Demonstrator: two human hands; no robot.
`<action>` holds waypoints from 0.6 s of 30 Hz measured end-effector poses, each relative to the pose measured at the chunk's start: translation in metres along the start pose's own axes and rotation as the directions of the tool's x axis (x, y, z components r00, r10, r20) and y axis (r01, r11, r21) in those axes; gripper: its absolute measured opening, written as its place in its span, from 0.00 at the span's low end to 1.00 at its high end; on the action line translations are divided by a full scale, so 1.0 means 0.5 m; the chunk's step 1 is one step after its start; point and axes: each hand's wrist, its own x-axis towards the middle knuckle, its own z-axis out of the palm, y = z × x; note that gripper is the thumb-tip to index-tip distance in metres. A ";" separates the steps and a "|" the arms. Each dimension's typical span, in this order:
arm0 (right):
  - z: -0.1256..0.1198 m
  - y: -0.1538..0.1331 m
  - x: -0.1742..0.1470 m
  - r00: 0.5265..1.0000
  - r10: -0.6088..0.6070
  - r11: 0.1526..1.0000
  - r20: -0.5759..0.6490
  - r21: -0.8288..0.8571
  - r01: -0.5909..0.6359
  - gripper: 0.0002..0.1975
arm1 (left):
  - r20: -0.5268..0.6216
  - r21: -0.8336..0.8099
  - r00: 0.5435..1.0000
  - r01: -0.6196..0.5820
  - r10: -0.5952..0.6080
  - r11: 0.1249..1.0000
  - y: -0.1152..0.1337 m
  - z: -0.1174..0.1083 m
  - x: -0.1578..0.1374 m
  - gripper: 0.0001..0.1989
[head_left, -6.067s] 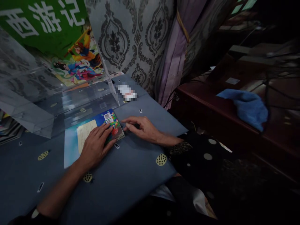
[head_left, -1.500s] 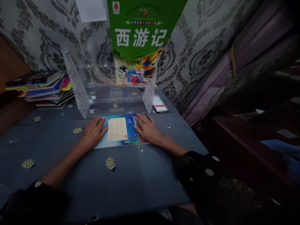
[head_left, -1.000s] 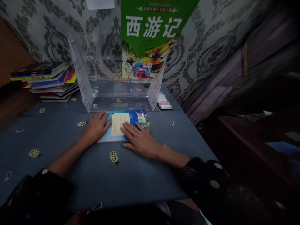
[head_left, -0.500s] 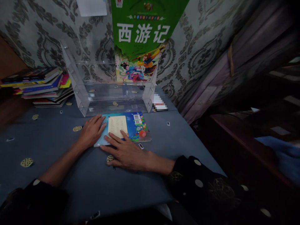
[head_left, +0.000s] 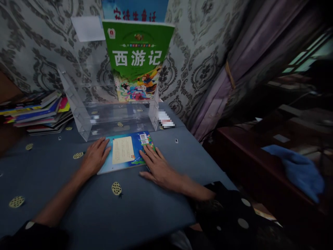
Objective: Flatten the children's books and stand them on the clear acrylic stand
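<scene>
Sliding across the blue book [head_left: 136, 146], the right hand [head_left: 162, 170] had left the cream text panel [head_left: 122, 150], which it partly covered half a second earlier, for the barcode end. The left hand [head_left: 94, 157] had stayed on the left end. Camera had tipped too, so more showed above the green book [head_left: 136, 69]. Judgement: handling had moved to the right part of the cover, and the book looked steadied from both ends.

Position: book lay flat on the table [head_left: 104, 215], between the hands and partly under both, just in front of the clear stand [head_left: 75, 107]. Left fingers were extended, palm down, over its left edge. Right fingers were spread on the artwork below the barcode label [head_left: 143, 137], thumb wide, off the near edge. Neither hand was gripping; couldn't tell how hard they pressed.
</scene>
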 end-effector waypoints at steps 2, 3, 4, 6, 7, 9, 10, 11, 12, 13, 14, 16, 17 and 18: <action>-0.002 0.001 0.000 1.000 0.026 1.000 0.003 0.008 -0.026 0.41 | 0.008 0.010 1.000 -0.005 0.005 1.000 0.002 0.000 -0.001 0.26; -0.004 0.000 0.001 0.999 0.034 0.999 0.015 0.007 -0.034 0.41 | 0.013 0.019 1.000 -0.008 0.008 1.000 0.003 -0.001 -0.001 0.26; -0.005 -0.003 0.001 0.999 0.041 0.999 0.026 0.005 -0.041 0.41 | 0.019 0.030 1.000 -0.011 0.010 0.999 0.004 -0.001 -0.001 0.26; -0.006 -0.008 -0.001 0.998 0.052 0.999 0.024 0.006 -0.052 0.41 | 0.029 0.048 1.000 -0.013 0.011 0.999 0.006 0.000 0.000 0.27; -0.006 -0.011 -0.002 0.998 0.053 0.999 0.015 0.009 -0.053 0.41 | 0.031 0.052 0.999 -0.010 0.008 0.999 0.006 0.001 0.001 0.27; -0.007 -0.016 -0.009 0.999 0.053 0.999 -0.006 0.013 -0.053 0.41 | 0.031 0.048 0.999 -0.007 0.006 0.999 0.004 0.007 0.002 0.27; -0.007 -0.019 -0.013 0.998 0.054 0.998 -0.012 0.015 -0.053 0.41 | 0.028 0.042 1.000 -0.007 0.005 0.999 0.002 0.011 0.002 0.27; -0.008 -0.022 -0.019 0.998 0.054 0.998 -0.011 0.017 -0.054 0.41 | 0.024 0.037 1.000 -0.005 0.004 0.999 0.000 0.015 0.001 0.27; -0.009 -0.025 -0.025 0.998 0.056 0.998 -0.009 0.020 -0.056 0.42 | 0.021 0.031 1.000 -0.006 0.005 1.000 -0.002 0.019 -0.001 0.26; -0.010 -0.028 -0.031 0.998 0.059 0.998 -0.007 0.024 -0.059 0.42 | 0.020 0.025 1.000 -0.008 0.008 1.000 -0.003 0.023 -0.004 0.26; -0.011 -0.031 -0.038 0.998 0.059 0.998 -0.003 0.030 -0.059 0.42 | 0.021 0.018 1.000 -0.010 0.009 1.000 -0.004 0.027 -0.007 0.27; -0.013 -0.038 -0.054 0.998 0.058 0.997 0.003 0.042 -0.058 0.42 | 0.028 0.006 1.000 -0.008 0.008 1.000 -0.002 0.032 -0.018 0.27; -0.014 -0.042 -0.063 0.999 0.053 0.997 0.000 0.048 -0.053 0.43 | 0.036 0.000 0.999 -0.009 0.009 1.000 0.000 0.033 -0.024 0.28; -0.014 -0.046 -0.072 0.999 0.046 0.998 -0.005 0.053 -0.046 0.43 | 0.043 -0.005 0.999 -0.006 0.006 1.000 0.004 0.033 -0.032 0.29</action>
